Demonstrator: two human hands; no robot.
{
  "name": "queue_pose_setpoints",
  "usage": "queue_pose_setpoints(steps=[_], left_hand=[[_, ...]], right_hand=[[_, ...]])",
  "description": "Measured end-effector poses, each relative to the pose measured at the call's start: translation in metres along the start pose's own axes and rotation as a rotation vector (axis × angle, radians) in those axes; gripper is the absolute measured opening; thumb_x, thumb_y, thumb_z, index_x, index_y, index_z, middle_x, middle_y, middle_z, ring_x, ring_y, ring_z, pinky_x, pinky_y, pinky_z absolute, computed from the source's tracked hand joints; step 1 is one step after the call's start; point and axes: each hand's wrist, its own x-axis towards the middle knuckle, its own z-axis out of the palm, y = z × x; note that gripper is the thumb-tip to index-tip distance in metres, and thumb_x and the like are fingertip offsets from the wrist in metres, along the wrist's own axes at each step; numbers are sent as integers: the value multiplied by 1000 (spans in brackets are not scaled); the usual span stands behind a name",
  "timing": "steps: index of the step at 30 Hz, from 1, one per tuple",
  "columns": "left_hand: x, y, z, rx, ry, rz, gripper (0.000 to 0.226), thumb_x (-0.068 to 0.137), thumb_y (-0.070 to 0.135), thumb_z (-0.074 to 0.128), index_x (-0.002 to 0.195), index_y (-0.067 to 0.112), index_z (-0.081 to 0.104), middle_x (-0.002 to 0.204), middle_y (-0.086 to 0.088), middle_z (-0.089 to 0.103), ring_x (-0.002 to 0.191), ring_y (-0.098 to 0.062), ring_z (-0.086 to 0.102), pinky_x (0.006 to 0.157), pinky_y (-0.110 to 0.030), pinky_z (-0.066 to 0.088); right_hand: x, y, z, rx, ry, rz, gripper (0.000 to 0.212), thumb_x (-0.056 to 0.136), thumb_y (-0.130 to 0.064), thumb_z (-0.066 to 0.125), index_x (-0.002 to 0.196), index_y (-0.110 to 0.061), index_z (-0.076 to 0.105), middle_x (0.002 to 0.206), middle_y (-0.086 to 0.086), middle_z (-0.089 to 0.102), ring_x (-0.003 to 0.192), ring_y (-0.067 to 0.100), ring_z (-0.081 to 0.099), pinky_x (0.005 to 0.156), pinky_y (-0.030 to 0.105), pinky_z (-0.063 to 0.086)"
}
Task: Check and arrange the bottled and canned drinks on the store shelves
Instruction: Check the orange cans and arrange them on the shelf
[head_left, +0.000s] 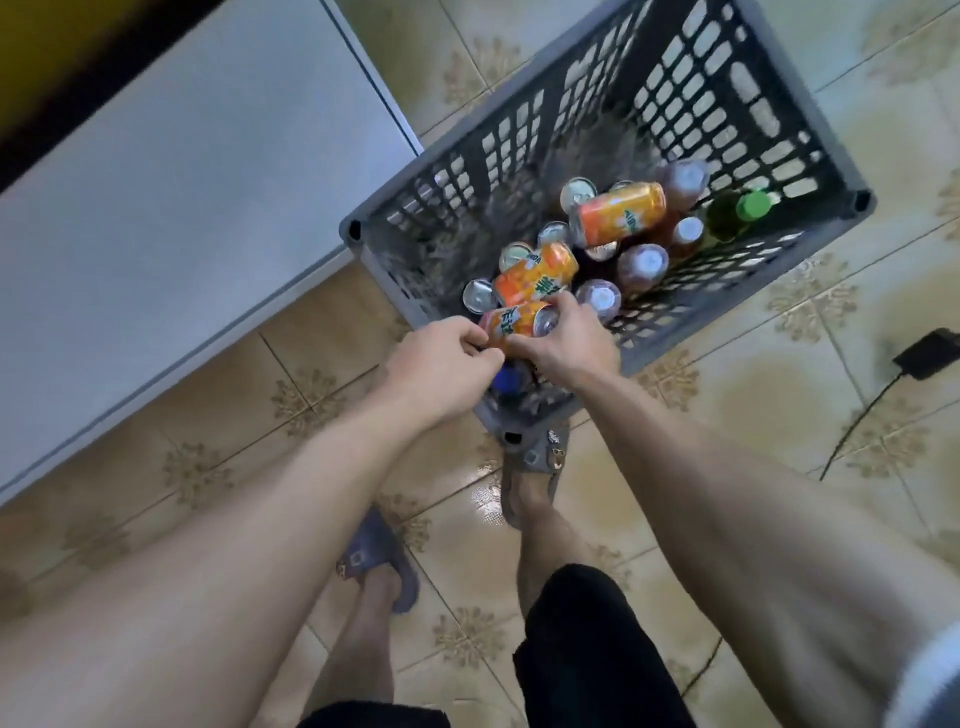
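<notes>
Down over the near corner of the grey crate (810, 156) on the tiled floor (779, 374), both hands come together on one orange can (514, 323); the left hand (441, 364) pinches its near end with curled fingers, the right hand (563, 343) wraps over the far end and the silver top, so the can lies sideways, clamped between them; it sits just above the crate's rim, over a blue-capped bottle (503, 379) tucked in the corner; two more orange cans (535, 274) lie on their sides beyond, resting on upright cans and the pale caps of brown bottles (641, 266), with a green-capped bottle (748, 208) at the far wall; the step, by my reading, is lifting this can clear to check it; best to draw it straight up, since the neighbour lies just beside it and could roll; one hand could then take the body and turn the label up; a white cabinet (182, 208) stands at the left, close by, so the swing out should go toward the open floor; shelves are not in view.
</notes>
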Motion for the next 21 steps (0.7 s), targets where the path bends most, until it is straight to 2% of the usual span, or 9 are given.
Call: queue_pose_setpoints(steps=[4,8,11,14,18,21], left_hand=[[22,-13,16,-28,8,-28,27,96,37,60,121,29,64,101,14,59,111,-14,59,83,-22,39],[21,-24,18,-29,4,-31,29,96,39,59,124,29,62,100,15,56,106,-13,57,83,-23,38],[4,-31,9,-7,-8,-21,32,96,41,59,126,30,59,102,16,55,101,-11,54,86,-26,40],[-28,-31,-10,1,39,5,31,95,43,59,124,32,59,104,16,58,104,-14,58,89,-29,45],[-94,-31,-47,-89,135,73,30,94,39,62,122,30,61,105,14,62,108,-17,61,94,-33,48],[-162,-44,-85,-164,195,166,35,94,37,64,126,24,58,97,14,62,104,-19,62,96,-37,49]], right_hand=[[32,0,28,-82,-81,-26,75,79,-61,72,137,-21,48,130,12,59,123,37,55,92,43,45],[37,6,28,-172,-42,5,56,93,-43,60,138,-11,45,135,16,53,126,40,52,97,45,43],[25,3,8,-174,-11,18,51,95,-42,56,135,-10,48,134,16,55,124,42,54,95,46,43],[-7,-8,-21,-210,-2,19,45,92,-40,55,127,-12,52,124,14,61,116,40,58,87,42,44],[-80,-37,-58,-230,50,-8,41,86,-35,56,121,-14,54,117,12,61,108,39,60,92,44,51],[-152,-68,-79,-256,86,-39,39,88,-34,58,120,-13,53,117,11,60,108,36,61,91,43,51]])
